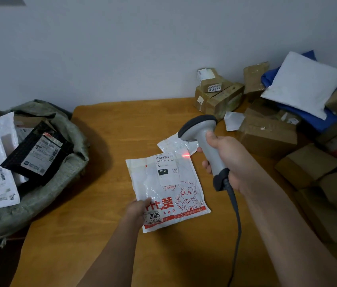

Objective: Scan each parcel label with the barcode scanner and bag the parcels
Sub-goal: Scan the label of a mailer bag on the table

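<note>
L hand (137, 210): fingers curled, pinching parcel (169, 193) corner | R hand (228, 162): wrapped round scanner (204, 141) grip, arm extended fwd

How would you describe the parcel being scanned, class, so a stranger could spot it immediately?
Start at the wooden table and look to its middle, between the two hands. The parcel is a flat white mailer pinched by the left hand. Unlike the brown boxes nearby, it has red cartoon printing.
</note>
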`<state>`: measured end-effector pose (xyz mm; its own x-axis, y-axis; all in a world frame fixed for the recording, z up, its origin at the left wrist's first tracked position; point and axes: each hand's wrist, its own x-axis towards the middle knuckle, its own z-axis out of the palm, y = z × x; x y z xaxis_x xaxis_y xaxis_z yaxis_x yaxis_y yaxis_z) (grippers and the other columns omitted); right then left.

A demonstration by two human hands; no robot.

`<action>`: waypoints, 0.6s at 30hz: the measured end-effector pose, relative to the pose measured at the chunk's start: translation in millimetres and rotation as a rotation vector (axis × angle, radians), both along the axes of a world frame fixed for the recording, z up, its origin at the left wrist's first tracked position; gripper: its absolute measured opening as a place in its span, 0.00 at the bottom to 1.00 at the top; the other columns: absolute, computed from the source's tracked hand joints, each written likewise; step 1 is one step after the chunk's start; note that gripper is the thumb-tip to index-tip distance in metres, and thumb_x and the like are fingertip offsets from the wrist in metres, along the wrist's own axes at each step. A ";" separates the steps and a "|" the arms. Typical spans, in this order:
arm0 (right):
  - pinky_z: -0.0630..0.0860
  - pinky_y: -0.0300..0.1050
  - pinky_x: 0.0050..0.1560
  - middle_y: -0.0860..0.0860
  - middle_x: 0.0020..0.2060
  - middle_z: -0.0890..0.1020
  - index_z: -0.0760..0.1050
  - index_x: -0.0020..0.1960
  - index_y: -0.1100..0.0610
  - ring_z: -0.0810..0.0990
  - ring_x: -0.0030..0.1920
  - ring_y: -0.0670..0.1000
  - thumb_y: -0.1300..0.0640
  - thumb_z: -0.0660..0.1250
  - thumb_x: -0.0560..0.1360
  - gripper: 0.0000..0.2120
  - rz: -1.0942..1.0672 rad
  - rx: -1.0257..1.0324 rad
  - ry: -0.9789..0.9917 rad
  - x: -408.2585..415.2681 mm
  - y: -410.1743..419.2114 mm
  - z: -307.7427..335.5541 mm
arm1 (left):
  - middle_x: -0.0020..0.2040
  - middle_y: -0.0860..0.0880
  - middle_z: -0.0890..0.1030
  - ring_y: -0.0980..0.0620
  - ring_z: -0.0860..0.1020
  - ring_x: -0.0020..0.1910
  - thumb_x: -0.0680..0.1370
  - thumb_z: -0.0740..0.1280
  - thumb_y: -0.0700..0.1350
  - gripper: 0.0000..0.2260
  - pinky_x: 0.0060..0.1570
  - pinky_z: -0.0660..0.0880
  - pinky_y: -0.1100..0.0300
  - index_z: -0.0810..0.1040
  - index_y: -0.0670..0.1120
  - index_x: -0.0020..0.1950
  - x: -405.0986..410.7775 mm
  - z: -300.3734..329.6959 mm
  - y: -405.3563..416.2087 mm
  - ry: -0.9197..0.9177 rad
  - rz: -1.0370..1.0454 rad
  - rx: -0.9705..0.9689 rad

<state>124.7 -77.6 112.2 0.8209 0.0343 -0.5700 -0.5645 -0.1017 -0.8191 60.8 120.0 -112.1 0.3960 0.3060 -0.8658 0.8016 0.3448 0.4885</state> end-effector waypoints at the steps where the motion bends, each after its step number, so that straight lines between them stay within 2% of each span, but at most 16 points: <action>1: 0.72 0.40 0.30 0.57 0.43 0.76 0.73 0.58 0.64 0.74 0.30 0.49 0.47 0.59 0.82 0.19 -0.012 0.001 0.010 -1.7 -1.2 2.8 | 0.50 0.37 0.82 0.39 0.82 0.46 0.77 0.69 0.40 0.12 0.50 0.79 0.41 0.73 0.38 0.58 0.3 -0.7 -0.4 -0.004 0.008 0.001; 4: 0.72 0.40 0.30 0.56 0.40 0.75 0.73 0.57 0.63 0.74 0.30 0.49 0.46 0.59 0.82 0.19 -0.035 0.023 0.010 -7.6 -4.6 10.3 | 0.52 0.37 0.82 0.38 0.82 0.49 0.77 0.69 0.40 0.13 0.52 0.79 0.40 0.73 0.38 0.59 1.4 1.4 -2.2 -0.032 0.039 0.003; 9: 0.72 0.40 0.32 0.56 0.38 0.75 0.74 0.55 0.63 0.74 0.31 0.49 0.46 0.59 0.82 0.18 -0.039 0.009 -0.051 -16.2 -10.6 22.3 | 0.49 0.38 0.82 0.41 0.82 0.43 0.77 0.69 0.39 0.13 0.40 0.79 0.45 0.73 0.38 0.60 0.8 9.9 -4.5 -0.079 0.076 0.001; 14: 0.72 0.39 0.29 0.56 0.41 0.76 0.75 0.54 0.62 0.74 0.29 0.49 0.47 0.59 0.82 0.18 0.002 0.044 -0.113 -20.6 -14.1 35.0 | 0.52 0.38 0.81 0.42 0.80 0.41 0.77 0.69 0.40 0.16 0.38 0.77 0.46 0.71 0.38 0.62 1.5 28.5 -4.5 -0.106 0.089 0.034; 18: 0.73 0.39 0.29 0.55 0.43 0.78 0.74 0.54 0.59 0.75 0.29 0.48 0.46 0.60 0.82 0.16 0.011 0.070 -0.144 -23.2 -20.3 47.1 | 0.53 0.37 0.81 0.39 0.81 0.48 0.77 0.69 0.40 0.16 0.43 0.78 0.44 0.71 0.37 0.62 0.3 42.2 -7.0 -0.119 0.106 0.056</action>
<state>101.5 -98.0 159.3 0.8932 0.0788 -0.4426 -0.4402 -0.0472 -0.8967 61.1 113.0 -69.9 0.4576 0.3976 -0.7953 0.6977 0.3939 0.5984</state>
